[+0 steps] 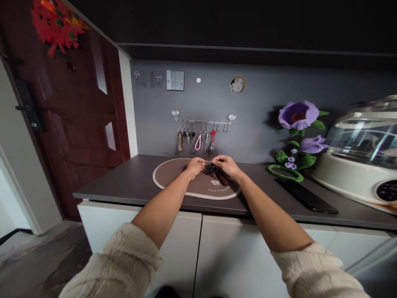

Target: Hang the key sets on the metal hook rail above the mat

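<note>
Head camera: we look forward and down along two bare forearms in cream knitted sleeves, reaching out over a dark grey bench (pixel 124 182).

The left hand (pixel 194 166) and the right hand (pixel 228 165) meet close together above a brown oval mat (pixel 173 179) with a pale edge, which lies flat on the bench. Between them we see a bunch of keys (pixel 214 169), dark and small, with a brown fob (pixel 223 179) hanging from it just over the mat. The right hand has its fingers bent and pinched on the bunch from the right. The left hand is curled, its fingertips pressed together at the left end of the bunch. We cannot tell exactly which part of it they grip.

On the grey wall straight behind the hands we see a metal key rack (pixel 203 121) with several sets of keys hanging from its hooks, among them a pink loop (pixel 197 143) and a red strap (pixel 212 136). To the right, a purple flower (pixel 298 115) with green leaves stands against the wall. Beside it on the bench sits a white appliance (pixel 350 174) with a clear lid, and a flat black object (pixel 305 195) lies in front of the flower. A dark red door (pixel 74 107) stands at the left, and white cupboard doors (pixel 186 244) are below the bench.
</note>
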`<state>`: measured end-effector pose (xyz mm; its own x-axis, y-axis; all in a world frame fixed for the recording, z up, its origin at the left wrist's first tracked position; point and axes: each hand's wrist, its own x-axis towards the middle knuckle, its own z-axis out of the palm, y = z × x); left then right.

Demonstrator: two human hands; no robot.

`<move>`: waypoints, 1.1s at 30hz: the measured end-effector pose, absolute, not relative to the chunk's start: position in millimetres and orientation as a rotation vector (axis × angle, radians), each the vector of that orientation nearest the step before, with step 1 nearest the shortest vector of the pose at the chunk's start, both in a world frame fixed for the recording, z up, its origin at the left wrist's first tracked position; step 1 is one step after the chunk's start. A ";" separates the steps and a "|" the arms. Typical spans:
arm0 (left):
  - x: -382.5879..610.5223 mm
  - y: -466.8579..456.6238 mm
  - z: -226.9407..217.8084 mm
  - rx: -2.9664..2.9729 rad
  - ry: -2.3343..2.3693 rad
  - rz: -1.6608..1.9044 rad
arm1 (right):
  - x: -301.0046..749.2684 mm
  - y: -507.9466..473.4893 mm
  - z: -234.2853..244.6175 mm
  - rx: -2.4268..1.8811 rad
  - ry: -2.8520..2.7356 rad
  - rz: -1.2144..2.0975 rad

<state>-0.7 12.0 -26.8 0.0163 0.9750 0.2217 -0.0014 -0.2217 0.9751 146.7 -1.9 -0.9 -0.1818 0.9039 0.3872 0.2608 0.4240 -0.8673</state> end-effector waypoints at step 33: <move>-0.5 1.5 -22.4 1.547 0.999 1.295 | 149.0 -5.2 5.1 -0.718 -1.232 1.132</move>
